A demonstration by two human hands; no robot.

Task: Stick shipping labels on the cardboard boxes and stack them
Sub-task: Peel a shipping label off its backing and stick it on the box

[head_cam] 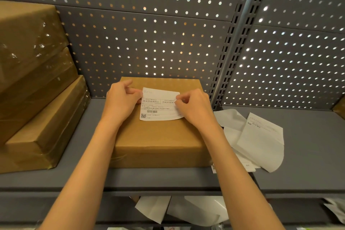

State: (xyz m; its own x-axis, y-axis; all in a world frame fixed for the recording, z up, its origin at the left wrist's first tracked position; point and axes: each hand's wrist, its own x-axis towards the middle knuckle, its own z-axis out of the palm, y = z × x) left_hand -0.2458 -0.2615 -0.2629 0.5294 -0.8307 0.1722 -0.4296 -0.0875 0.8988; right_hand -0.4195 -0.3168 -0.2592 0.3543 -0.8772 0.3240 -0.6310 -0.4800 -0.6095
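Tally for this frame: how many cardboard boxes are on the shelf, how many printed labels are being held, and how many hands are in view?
Cardboard boxes: 4, namely the centre box and the left stack of 3
Held printed labels: 1
Hands: 2, left hand and right hand
Total: 7

Head view, close above shelf (298, 155)

Matt cardboard box (158, 136), white paper label (158, 106), glossy-wrapped stacked boxes (37, 80), perforated metal panel (149, 33).
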